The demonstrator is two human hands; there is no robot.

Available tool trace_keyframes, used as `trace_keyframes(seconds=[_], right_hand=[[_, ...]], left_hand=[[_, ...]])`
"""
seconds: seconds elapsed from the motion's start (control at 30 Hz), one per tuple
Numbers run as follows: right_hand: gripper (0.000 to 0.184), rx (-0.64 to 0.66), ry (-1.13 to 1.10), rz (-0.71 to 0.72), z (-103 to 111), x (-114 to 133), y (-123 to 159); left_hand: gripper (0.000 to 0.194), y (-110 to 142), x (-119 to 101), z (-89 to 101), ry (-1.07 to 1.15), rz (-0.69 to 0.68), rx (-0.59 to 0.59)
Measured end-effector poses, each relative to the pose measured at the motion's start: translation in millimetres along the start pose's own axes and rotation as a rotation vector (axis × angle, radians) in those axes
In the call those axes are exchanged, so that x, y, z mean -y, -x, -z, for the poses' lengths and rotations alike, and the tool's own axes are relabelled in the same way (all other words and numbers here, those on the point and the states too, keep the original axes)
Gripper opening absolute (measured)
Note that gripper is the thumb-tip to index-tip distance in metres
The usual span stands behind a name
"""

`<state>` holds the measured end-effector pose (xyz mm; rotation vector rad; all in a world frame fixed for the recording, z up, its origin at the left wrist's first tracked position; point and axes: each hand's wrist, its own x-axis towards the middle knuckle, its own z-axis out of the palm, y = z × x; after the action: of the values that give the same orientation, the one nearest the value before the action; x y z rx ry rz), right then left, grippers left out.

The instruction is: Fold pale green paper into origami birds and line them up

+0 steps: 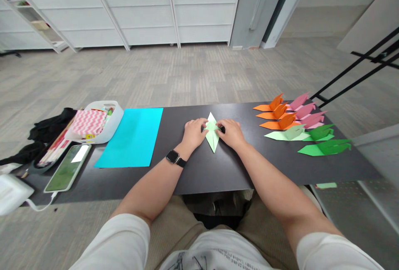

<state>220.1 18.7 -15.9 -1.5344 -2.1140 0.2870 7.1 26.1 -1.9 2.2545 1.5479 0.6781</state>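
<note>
A pale green paper folded into a long diamond [212, 139] lies on the dark table, one point toward me and one away. A crease runs down its near half. My left hand [195, 132] pinches its left edge, fingers curled and thumb by the middle. On the opposite edge, my right hand [232, 132] grips with bent fingers. Both sets of fingertips partly cover the paper's sides. Off to the right stand several folded paper birds: orange ones [277, 124], pink ones [314, 119], a pale green one [288, 134] and darker green ones [326, 148].
Blue paper sheets [132, 137] lie left of my hands. Beyond them are a white basket [116, 125] with a pink patterned packet, a plugged-in phone [67, 170], a dark tray of sticks [51, 155] and black cloth [51, 124]. The table's near edge [215, 191] is above my lap.
</note>
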Motion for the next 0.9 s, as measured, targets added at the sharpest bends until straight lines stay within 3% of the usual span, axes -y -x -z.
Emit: trace_keyframes(seconds=[0.17, 0.33, 0.67, 0.9], right_hand=[[0.026, 0.007, -0.048, 0.012, -2, -1, -1], [0.012, 0.016, 0.013, 0.049, -1, -1, -1], [0.020, 0.075, 0.075, 0.176, 10, -3, 8], [0.020, 0.083, 0.087, 0.179, 16, 3, 13]], left_hand=[[0.031, 0, 1, 0.3, -0.028, -0.035, 0.020], [0.013, 1, -2, 2.9, -0.089, -0.067, 0.041], [0.021, 12, -4, 17.1, -0.159, -0.174, 0.104], [0.024, 14, -8, 13.9, -0.160, -0.148, 0.089]])
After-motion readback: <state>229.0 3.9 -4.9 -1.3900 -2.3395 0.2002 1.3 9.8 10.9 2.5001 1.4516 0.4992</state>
